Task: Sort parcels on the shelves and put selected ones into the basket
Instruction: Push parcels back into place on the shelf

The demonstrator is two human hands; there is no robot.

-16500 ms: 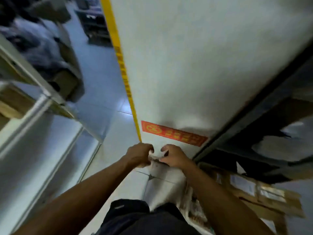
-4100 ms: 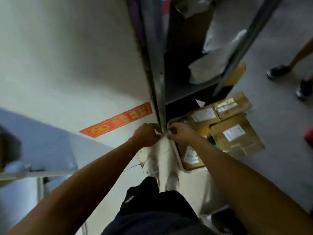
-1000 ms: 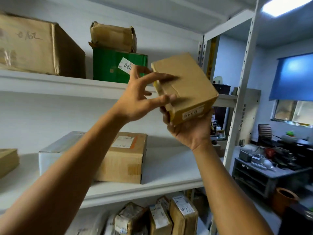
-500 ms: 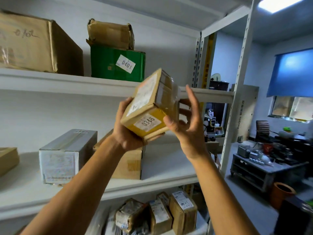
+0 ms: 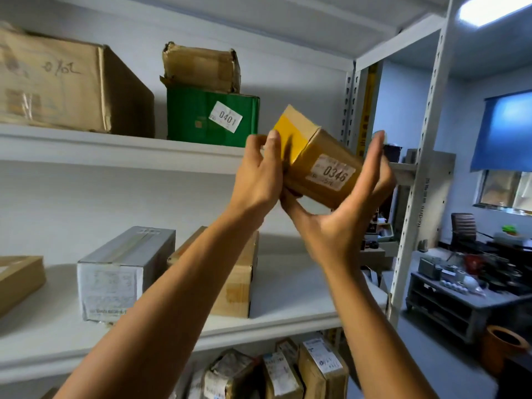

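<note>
Because its white label marked 0346 must be read before a sorting choice can be made, the small cardboard parcel (image 5: 319,165) is held up at shelf height, tilted with the label turned toward the camera. It is cradled from below and from the right by the right hand (image 5: 339,223), whose fingers (image 5: 371,165) are stretched nearly straight along its side. Its left end is steadied by the left hand (image 5: 259,180), fingers curled against the yellow-taped face. The green box (image 5: 201,119) labelled 0401 is left on the upper shelf (image 5: 115,148). No basket is seen.
</note>
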